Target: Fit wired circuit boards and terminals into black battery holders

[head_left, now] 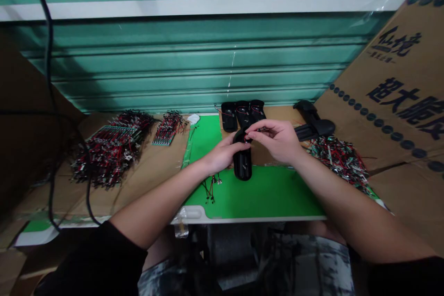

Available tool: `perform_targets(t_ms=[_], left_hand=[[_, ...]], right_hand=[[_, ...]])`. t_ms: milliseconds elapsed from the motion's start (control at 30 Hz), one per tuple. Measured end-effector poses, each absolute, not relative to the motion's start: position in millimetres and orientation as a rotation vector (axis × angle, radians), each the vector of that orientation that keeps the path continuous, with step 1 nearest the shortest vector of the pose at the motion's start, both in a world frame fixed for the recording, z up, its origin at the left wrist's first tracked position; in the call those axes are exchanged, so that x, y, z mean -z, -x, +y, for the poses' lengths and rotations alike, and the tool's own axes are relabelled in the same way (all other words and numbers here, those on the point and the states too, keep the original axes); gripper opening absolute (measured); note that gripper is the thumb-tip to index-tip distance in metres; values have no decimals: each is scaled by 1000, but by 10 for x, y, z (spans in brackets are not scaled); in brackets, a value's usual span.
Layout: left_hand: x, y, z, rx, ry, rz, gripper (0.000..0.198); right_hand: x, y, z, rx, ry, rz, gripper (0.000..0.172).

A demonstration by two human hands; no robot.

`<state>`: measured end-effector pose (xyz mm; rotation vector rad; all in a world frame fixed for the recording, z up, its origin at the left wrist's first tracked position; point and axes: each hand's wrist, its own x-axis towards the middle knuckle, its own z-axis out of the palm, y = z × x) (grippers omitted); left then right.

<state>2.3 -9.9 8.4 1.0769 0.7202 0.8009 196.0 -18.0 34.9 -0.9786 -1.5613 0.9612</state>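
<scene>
My left hand (224, 153) is closed around the side of a long black plastic housing (243, 166), held a little above the green board (263, 194). Small metal pieces show inside its lower half. At the housing's upper end, the fingertips of my right hand (275, 138) pinch something thin with a bit of red, which looks like a wire (247, 138). The fingers hide most of it. Just beyond my hands, several similar black housings (229, 116) stand in a row, with thin red wires in them. A few loose wires with metal contacts (211, 187) lie left of the held housing.
Piles of wired circuit boards lie on cardboard at the left (107, 152), with a smaller bunch (164, 134) beside them. More wired parts (340, 162) and black housings (314, 125) sit at the right. A cardboard box (398, 78) walls the right side. Black cables (50, 78) hang at the left.
</scene>
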Motion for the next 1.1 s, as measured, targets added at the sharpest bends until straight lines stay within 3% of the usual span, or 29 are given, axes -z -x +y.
perform_targets(t_ms=[300,533,733,900,1100], left_hand=[[-30,-4,-91,-744,-1053,810,40],[-24,3,-44,-811,-1180,818,26],[-57,3,-14,-843,-1247,839,20],[-55,-19,-9,-973,-1151,890,23],[-93,6,5,-1075,-1068,964,26]], right_hand=[[-304,-1913,-191,-983,977,-1544,41],[-248,-1960,-168,-442,1021,-1736,20],[-242,-1985,-169,-166,982,-1865,12],[-210,-2033,-102,-47,884,-1964,13],[-197,-2080,-71,-186,878,-2163,23]])
